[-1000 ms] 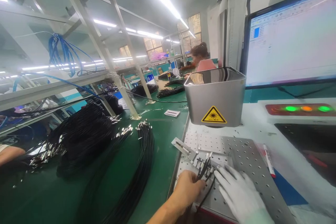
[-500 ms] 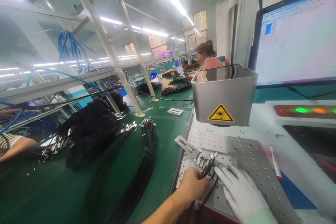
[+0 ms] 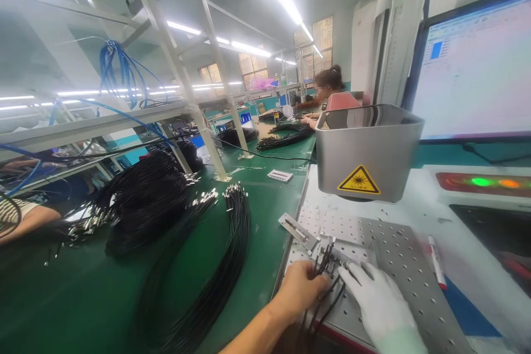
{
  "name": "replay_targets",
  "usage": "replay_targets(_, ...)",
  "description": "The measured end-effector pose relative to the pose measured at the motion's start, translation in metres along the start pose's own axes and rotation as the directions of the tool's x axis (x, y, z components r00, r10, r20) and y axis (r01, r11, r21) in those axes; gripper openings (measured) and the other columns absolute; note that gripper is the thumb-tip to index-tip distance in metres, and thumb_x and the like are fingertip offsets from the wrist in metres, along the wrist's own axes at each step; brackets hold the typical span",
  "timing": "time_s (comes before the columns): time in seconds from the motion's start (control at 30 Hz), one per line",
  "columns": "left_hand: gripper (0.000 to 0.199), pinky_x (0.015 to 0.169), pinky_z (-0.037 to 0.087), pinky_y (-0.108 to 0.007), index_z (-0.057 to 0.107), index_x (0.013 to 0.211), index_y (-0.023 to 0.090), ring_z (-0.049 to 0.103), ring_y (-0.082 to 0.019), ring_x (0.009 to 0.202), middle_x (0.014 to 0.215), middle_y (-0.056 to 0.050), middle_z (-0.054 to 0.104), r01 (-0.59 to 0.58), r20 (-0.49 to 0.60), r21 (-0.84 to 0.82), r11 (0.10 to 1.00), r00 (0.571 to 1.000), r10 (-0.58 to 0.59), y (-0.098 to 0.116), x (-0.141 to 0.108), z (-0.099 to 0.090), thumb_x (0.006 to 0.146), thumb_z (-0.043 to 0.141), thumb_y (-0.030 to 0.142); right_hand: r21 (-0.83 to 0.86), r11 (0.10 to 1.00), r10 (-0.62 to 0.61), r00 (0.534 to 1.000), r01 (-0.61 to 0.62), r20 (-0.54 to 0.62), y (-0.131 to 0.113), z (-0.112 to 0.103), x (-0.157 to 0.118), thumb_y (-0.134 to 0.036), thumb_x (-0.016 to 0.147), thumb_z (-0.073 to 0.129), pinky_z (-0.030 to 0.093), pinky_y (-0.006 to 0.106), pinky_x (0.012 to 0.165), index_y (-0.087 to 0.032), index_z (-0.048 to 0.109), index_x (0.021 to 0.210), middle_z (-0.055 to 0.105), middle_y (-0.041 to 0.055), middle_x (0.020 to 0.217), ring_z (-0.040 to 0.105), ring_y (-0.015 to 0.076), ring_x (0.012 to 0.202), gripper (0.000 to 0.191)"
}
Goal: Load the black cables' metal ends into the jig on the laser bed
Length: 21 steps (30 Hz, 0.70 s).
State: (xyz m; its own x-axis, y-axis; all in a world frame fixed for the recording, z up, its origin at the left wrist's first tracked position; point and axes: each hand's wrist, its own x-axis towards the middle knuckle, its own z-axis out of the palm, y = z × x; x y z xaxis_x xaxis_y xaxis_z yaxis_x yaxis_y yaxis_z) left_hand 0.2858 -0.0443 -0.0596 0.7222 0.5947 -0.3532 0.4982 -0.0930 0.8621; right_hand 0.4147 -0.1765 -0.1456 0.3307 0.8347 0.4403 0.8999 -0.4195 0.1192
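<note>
My bare left hand pinches a small bunch of black cables whose metal plug ends point away from me over a perforated metal plate. My right hand, in a white glove, lies flat on the plate right beside the plugs, its fingertips touching them. The cables trail back between my hands toward the near edge. A narrow metal fixture bar sits just beyond the plugs.
A grey laser head housing with a yellow warning sticker hangs over the plate. A monitor stands at right, a red marker pen lies beside the plate. Black cable bundles cover the green bench. A person works farther back.
My view has shifted a little to the left. My left hand has drawn the cable bunch slightly nearer, and my gloved right hand has stayed beside it.
</note>
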Motion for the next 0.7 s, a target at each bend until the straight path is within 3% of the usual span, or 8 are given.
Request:
replay_targets(0.1, 0.020, 0.054, 0.028, -0.024, 0.052, 0.066, 0.018, 0.042, -0.010, 0.054, 0.058, 0.004, 0.051, -0.036, -0.102, 0.017, 0.999, 0.994, 0.037, -0.002, -0.001, -0.008, 0.082, 0.054, 0.031, -0.040, 0.999, -0.001, 1.000, 0.000, -0.028, -0.004, -0.010, 0.002, 0.006, 0.071, 0.042, 0.050, 0.040, 0.086, -0.035, 0.067, 0.116, 0.064, -0.0019, 0.118, 0.055, 0.0268, 0.106, 0.066)
replay_targets(0.17, 0.025, 0.054, 0.028, -0.024, 0.050, 0.063, 0.018, 0.039, -0.009, 0.052, 0.055, 0.004, 0.050, -0.041, -0.114, 0.028, 0.999, 0.992, 0.044, -0.003, -0.003, -0.012, 0.084, 0.050, 0.031, -0.066, 0.998, 0.002, 0.999, -0.004, -0.035, -0.006, -0.014, 0.003, 0.007, 0.071, 0.042, 0.051, 0.040, 0.086, -0.034, 0.068, 0.114, 0.064, -0.0016, 0.118, 0.056, 0.0265, 0.105, 0.065)
replay_targets(0.37, 0.025, 0.049, 0.023, -0.024, 0.044, 0.057, 0.020, 0.038, -0.008, 0.045, 0.046, 0.007, 0.044, -0.025, -0.091, 0.037, 0.999, 0.995, 0.029, -0.007, -0.009, -0.013, 0.072, 0.062, 0.029, -0.101, 0.995, 0.000, 0.999, -0.004, -0.048, -0.009, -0.018, 0.004, 0.007, 0.074, 0.042, 0.054, 0.040, 0.084, -0.034, 0.069, 0.113, 0.065, -0.0026, 0.117, 0.057, 0.0260, 0.103, 0.063)
replay_targets(0.57, 0.028, 0.040, 0.015, -0.024, 0.042, 0.061, 0.021, 0.030, -0.006, 0.036, 0.045, 0.007, 0.047, 0.108, 0.034, -0.188, 0.976, 0.994, -0.103, -0.003, -0.008, -0.015, 0.064, 0.069, 0.032, -0.045, 0.999, 0.025, 0.999, -0.026, -0.025, -0.009, -0.020, 0.004, 0.005, 0.076, 0.041, 0.053, 0.041, 0.086, -0.034, 0.068, 0.114, 0.064, -0.0015, 0.119, 0.056, 0.0267, 0.106, 0.061)
replay_targets(0.7, 0.047, 0.040, 0.017, -0.024, 0.049, 0.065, 0.018, 0.029, -0.004, 0.038, 0.057, 0.001, 0.059, 0.116, 0.178, -0.293, 0.949, 0.982, -0.065, -0.001, -0.006, -0.023, 0.057, 0.075, 0.057, 0.003, 0.999, 0.051, 0.997, -0.051, 0.058, -0.010, -0.024, 0.005, 0.006, 0.076, 0.039, 0.051, 0.042, 0.090, -0.033, 0.067, 0.117, 0.063, -0.0013, 0.122, 0.054, 0.0268, 0.109, 0.063)
